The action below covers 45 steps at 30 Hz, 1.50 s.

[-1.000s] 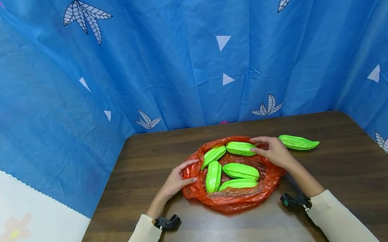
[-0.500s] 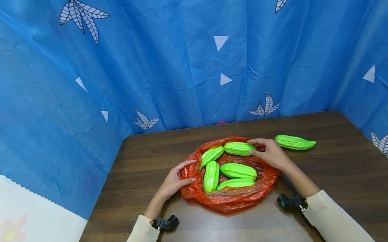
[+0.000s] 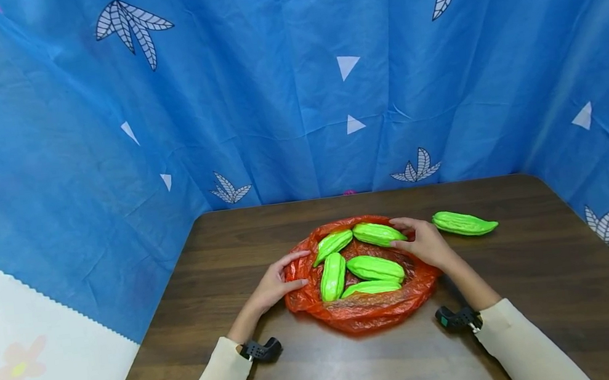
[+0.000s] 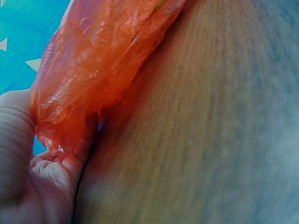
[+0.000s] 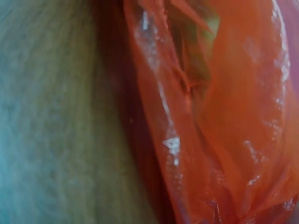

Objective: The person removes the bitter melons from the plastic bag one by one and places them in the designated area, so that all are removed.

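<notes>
A crumpled red plastic bag [image 3: 363,320] sits on the table with its mouth spread wide. Inside lie several bright green bitter melons, among them one at the far rim [image 3: 377,234] and one in the middle [image 3: 375,268]. My left hand [image 3: 272,287] holds the bag's left side, thumb and fingers curved around it; in the left wrist view the film [image 4: 79,79] runs between them. At the right rim, my right hand [image 3: 429,244] grips the bag, its thumb beside the end of the far melon. Only red film [image 5: 233,116] shows in the right wrist view; the fingers are hidden.
One more bitter melon [image 3: 464,223] lies on the dark wooden table [image 3: 543,289], outside the bag beyond my right hand. A blue patterned curtain [image 3: 322,89] hangs behind the table and along its sides. Black wrist cameras [image 3: 262,350] sit on both wrists.
The whole head view has shifted slightly. The far melon has tilted a little, its right end lower beside my right thumb. Both hands stay at the bag's sides.
</notes>
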### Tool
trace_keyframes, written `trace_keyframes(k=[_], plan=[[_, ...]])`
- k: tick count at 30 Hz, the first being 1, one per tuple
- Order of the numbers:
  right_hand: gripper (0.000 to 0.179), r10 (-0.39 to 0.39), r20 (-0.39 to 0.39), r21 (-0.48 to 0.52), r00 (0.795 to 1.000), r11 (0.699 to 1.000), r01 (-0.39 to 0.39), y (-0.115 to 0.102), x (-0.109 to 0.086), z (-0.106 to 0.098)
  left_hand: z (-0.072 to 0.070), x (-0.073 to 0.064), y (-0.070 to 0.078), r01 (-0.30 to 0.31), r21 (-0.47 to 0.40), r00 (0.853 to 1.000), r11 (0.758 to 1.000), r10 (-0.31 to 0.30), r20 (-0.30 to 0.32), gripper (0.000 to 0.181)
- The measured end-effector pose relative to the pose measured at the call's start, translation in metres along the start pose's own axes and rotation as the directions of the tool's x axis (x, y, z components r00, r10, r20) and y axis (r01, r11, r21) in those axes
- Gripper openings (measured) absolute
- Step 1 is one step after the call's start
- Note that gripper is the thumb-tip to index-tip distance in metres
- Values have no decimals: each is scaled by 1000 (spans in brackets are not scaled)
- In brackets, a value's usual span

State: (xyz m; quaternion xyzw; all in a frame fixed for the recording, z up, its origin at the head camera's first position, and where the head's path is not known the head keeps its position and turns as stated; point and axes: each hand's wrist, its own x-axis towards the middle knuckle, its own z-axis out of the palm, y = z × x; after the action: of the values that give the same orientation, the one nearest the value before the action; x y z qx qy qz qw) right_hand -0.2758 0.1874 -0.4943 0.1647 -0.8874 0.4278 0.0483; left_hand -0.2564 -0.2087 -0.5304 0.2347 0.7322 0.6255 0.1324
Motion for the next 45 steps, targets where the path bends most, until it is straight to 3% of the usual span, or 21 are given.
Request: trace_keyframes(k=[17,28,45], plan=[[49,-27,8,-22,1000,999,28,2,1,5,1,0,0,-7,35,1000,999,7,-12,62],[48,-20,9,-34,1000,999,21,3,1,7,0,-1,-1,-4,3,1000,1000,4,-4,62],[46,-26,-5,2,1000,1000,26,-2,0,-6,0,-1,-1,-9,-5,1000,1000,9,-1,63]])
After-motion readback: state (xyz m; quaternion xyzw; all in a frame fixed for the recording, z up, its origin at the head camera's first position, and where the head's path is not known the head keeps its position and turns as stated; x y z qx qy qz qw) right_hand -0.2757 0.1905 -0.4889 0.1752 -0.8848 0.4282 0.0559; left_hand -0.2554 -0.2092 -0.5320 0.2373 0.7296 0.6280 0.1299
